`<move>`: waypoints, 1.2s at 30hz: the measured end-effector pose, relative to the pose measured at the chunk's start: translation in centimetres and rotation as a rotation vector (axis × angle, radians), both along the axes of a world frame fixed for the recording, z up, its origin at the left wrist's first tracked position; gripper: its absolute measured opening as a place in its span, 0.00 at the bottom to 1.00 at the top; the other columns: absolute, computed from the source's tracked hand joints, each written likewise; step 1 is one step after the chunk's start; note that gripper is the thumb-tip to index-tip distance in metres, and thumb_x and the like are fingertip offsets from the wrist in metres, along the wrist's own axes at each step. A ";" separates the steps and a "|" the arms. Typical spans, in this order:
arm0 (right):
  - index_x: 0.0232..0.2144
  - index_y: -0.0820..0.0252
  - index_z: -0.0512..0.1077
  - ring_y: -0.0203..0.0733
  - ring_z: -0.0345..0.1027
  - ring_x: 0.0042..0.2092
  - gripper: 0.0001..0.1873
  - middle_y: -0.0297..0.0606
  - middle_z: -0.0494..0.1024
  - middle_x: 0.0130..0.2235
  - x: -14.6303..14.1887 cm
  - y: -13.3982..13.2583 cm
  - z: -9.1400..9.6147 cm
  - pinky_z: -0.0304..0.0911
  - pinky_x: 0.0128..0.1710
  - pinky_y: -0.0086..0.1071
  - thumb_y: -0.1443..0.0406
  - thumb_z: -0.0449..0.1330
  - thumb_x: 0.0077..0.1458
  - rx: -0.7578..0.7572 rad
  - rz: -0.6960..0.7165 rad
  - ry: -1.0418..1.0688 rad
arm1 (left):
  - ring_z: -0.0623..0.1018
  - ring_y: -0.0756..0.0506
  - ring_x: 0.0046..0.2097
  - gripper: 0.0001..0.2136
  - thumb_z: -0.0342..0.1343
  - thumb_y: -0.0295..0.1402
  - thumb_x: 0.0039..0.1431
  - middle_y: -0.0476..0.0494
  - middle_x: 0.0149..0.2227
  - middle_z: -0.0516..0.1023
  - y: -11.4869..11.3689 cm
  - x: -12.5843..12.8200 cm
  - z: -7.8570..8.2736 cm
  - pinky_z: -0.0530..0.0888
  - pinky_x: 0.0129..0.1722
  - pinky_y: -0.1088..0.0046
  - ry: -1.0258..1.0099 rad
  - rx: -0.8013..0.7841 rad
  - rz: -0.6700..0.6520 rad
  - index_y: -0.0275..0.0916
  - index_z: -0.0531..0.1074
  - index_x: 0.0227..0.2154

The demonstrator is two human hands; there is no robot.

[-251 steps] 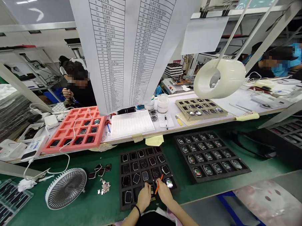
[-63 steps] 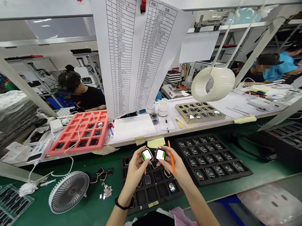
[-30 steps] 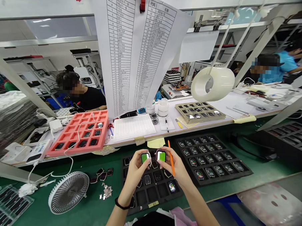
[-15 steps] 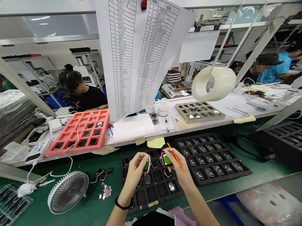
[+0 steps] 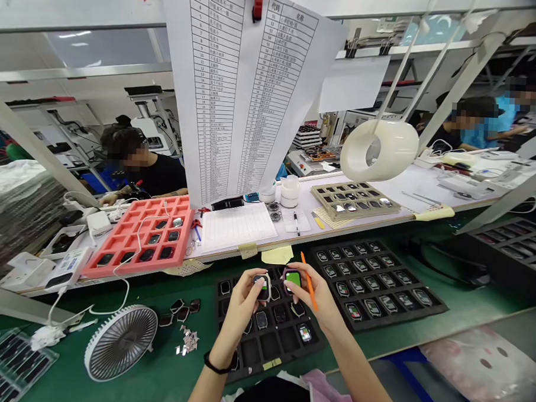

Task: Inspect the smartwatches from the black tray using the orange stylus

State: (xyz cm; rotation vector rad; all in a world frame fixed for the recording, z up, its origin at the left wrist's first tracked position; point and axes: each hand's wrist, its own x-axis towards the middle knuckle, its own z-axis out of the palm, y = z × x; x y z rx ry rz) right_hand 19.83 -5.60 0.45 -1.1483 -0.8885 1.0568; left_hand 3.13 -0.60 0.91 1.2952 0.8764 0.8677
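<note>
My left hand (image 5: pixel 245 296) is closed on a smartwatch body (image 5: pixel 263 288) with a pale case, its thumb over the lit screen. A second smartwatch body (image 5: pixel 293 280), with a purple-edged case and a mostly green screen, is gripped in my right hand (image 5: pixel 312 290). An orange pen-like stick (image 5: pixel 309 281) also sits between that hand's fingers. Both hands are above a black foam tray (image 5: pixel 268 345), where several watches lie in slots and one, a lit watch (image 5: pixel 305 332), shows a coloured screen.
Right of my hands lies another black tray (image 5: pixel 398 316) full of watches. A small fan (image 5: pixel 120 343), several loose watch pieces (image 5: pixel 182 313) and silvery chips (image 5: pixel 187 341) are at left. A red tray (image 5: pixel 136 225) stands on the shelf; a printed sheet (image 5: pixel 243 105) hangs ahead. Co-workers sit beyond.
Both watches have been turned so their screens face me more. My left thumb has moved onto its watch's screen, and the orange stick stands more upright.
</note>
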 end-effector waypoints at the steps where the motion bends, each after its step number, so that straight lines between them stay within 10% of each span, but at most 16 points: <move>1: 0.41 0.54 0.72 0.33 0.62 0.25 0.23 0.33 0.72 0.32 0.1 0.0 -0.3 0.66 0.25 0.30 0.58 0.71 0.42 0.007 0.021 0.003 | 0.66 0.55 0.23 0.20 0.55 0.50 0.55 0.49 0.31 0.71 0.0 0.0 0.1 0.65 0.20 0.79 0.001 0.001 0.002 0.39 0.70 0.42; 7: 0.46 0.52 0.70 0.41 0.70 0.38 0.26 0.39 0.75 0.44 0.3 0.0 -1.1 0.70 0.36 0.34 0.60 0.70 0.44 0.052 0.083 0.016 | 0.68 0.54 0.25 0.20 0.55 0.48 0.56 0.48 0.33 0.71 0.0 0.0 0.2 0.63 0.18 0.81 0.005 0.009 0.022 0.39 0.70 0.44; 15: 0.45 0.53 0.71 0.30 0.59 0.23 0.20 0.36 0.73 0.36 0.0 -0.2 0.2 0.55 0.19 0.26 0.51 0.61 0.53 -0.013 0.042 0.037 | 0.76 0.45 0.42 0.29 0.62 0.39 0.53 0.38 0.51 0.71 0.0 -0.1 -0.4 0.76 0.36 0.72 -0.046 0.161 -0.076 0.43 0.59 0.56; 23: 0.48 0.53 0.72 0.34 0.62 0.25 0.20 0.35 0.74 0.34 -0.7 -0.4 -1.1 0.59 0.24 0.29 0.51 0.56 0.58 -0.054 0.133 -0.166 | 0.71 0.38 0.53 0.22 0.62 0.29 0.53 0.40 0.49 0.72 0.2 -0.1 -0.8 0.71 0.52 0.53 0.397 0.873 -0.130 0.46 0.67 0.51; 29: 0.54 0.51 0.69 0.45 0.70 0.42 0.23 0.37 0.76 0.39 -0.9 -0.7 -1.4 0.65 0.44 0.38 0.53 0.57 0.58 -0.073 0.143 -0.379 | 0.73 0.39 0.51 0.23 0.58 0.22 0.52 0.39 0.49 0.74 0.7 -0.1 -1.6 0.71 0.50 0.53 0.542 1.075 -0.123 0.42 0.65 0.52; 36: 0.48 0.52 0.72 0.42 0.71 0.42 0.22 0.37 0.77 0.40 -0.2 -0.7 -0.2 0.69 0.41 0.35 0.56 0.66 0.50 -0.037 0.315 0.030 | 0.76 0.41 0.46 0.23 0.63 0.26 0.46 0.42 0.43 0.77 0.2 -0.2 -0.4 0.69 0.53 0.52 0.309 1.132 0.046 0.41 0.67 0.47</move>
